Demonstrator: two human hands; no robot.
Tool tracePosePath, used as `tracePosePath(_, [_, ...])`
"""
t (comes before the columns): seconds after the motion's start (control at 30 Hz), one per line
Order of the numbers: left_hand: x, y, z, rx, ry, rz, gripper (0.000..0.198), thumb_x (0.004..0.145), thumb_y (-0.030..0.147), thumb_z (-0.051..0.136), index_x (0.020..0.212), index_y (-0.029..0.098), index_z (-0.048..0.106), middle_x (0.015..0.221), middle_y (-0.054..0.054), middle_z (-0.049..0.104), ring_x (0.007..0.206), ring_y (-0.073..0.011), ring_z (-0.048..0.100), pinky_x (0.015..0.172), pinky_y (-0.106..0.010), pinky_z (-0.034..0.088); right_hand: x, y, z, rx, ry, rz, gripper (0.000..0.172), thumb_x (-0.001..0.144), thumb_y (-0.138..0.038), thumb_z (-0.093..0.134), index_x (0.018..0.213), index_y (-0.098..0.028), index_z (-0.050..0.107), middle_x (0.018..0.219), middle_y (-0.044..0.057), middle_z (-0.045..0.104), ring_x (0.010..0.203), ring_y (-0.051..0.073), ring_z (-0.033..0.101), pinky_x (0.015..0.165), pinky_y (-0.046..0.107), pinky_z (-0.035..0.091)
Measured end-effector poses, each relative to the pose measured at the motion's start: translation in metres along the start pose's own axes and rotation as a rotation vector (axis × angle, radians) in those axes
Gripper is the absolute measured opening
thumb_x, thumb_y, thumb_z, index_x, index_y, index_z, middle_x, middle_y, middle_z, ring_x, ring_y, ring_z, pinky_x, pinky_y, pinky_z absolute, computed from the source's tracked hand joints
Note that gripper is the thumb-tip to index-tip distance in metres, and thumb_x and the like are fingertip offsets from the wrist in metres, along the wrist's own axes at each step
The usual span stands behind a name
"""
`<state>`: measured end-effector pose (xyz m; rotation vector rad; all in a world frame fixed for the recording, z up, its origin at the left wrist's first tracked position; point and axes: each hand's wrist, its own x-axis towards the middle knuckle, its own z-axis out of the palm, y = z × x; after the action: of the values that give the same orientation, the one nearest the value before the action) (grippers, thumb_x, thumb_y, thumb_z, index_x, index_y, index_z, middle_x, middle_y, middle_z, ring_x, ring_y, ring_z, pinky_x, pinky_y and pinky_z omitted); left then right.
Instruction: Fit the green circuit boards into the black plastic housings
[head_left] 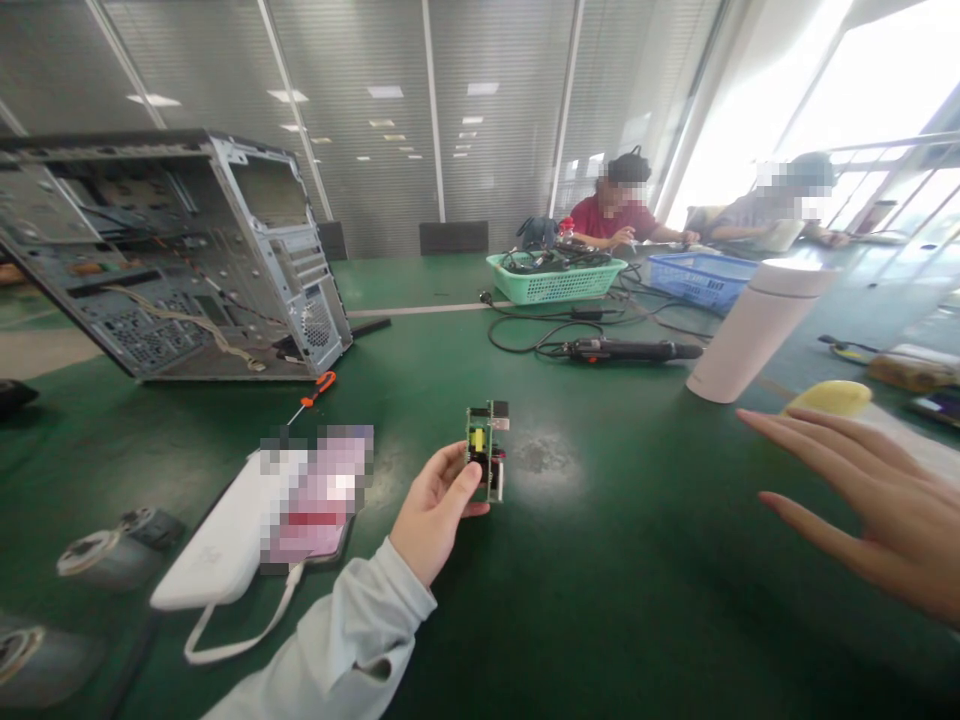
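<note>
Over the green table (600,600), my left hand (439,505) grips a small circuit board assembly (489,450) between thumb and fingers. Its stacked boards stand upright, with a yellow component and connectors showing. My right hand (870,500) is at the right edge, fingers stretched out and holding nothing. Just beyond it lies a yellow rounded object (832,397), partly hidden, and a pale pink tumbler (757,330) stands past that. To the left of my left hand lie a phone (322,500) and a white power bank (225,530) with a white cable.
An opened computer case (300,270) fills the back left, an orange-handled screwdriver (319,390) by it. Two metal cylinders (112,560) lie at left. A black electric screwdriver (630,350), cords, a green basket (555,285) and a blue basket (697,280) lie ahead; two people sit behind.
</note>
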<state>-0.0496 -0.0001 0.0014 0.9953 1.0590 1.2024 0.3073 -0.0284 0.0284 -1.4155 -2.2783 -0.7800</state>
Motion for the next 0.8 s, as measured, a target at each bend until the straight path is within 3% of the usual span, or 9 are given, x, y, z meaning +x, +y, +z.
tracePosePath(0.17, [-0.005,0.001,-0.005,0.568,-0.054,0.303,0.032,0.071,0.033,0.065,0.099,0.018,0.057,0.09,-0.005,0.065,0.081,-0.0191,0.062,0.061,-0.028,0.051,0.043,-0.071,-0.003,0.15,0.0,-0.182,0.043,0.1,-0.038,0.026,0.136,-0.017,0.034,0.133,0.005,0.042,0.124,0.022,0.037,0.095,0.042,0.043])
tracePosePath(0.27, [-0.009,0.004,-0.006,0.927,-0.123,0.516,0.029,0.07,0.026,0.064,0.098,0.02,0.058,0.09,-0.004,0.063,0.081,-0.0197,0.06,0.068,-0.032,0.051,0.06,-0.107,-0.001,0.257,-0.02,-0.249,0.04,0.1,-0.034,0.029,0.136,-0.018,0.035,0.136,0.002,0.038,0.127,0.022,0.031,0.098,0.042,0.041])
tracePosePath(0.37, [-0.012,0.006,-0.007,1.152,-0.145,0.735,0.03,0.069,0.023,0.064,0.098,0.02,0.059,0.089,-0.005,0.061,0.083,-0.0218,0.059,0.073,-0.037,0.051,0.074,-0.136,0.005,0.329,0.066,-0.294,0.04,0.101,-0.036,0.022,0.129,-0.018,0.044,0.13,0.001,0.044,0.123,0.023,0.035,0.095,0.043,0.043])
tracePosePath(0.57, [-0.012,0.006,-0.007,1.245,-0.127,0.95,0.032,0.068,0.021,0.063,0.099,0.018,0.06,0.087,-0.007,0.061,0.083,-0.0222,0.056,0.075,-0.036,0.051,0.085,-0.155,0.016,0.355,0.243,-0.37,0.035,0.099,-0.03,0.032,0.115,-0.005,0.052,0.104,0.008,0.058,0.095,0.022,0.051,0.084,0.039,0.047])
tracePosePath(0.8, [-0.014,0.01,-0.007,1.164,-0.196,0.938,0.039,0.072,0.021,0.061,0.11,0.019,0.054,0.099,-0.009,0.063,0.093,-0.0244,0.057,0.084,-0.039,0.048,0.075,-0.153,0.014,0.403,0.194,-0.297,0.033,0.099,-0.031,0.035,0.113,-0.006,0.05,0.097,0.009,0.055,0.088,0.02,0.051,0.073,0.034,0.048])
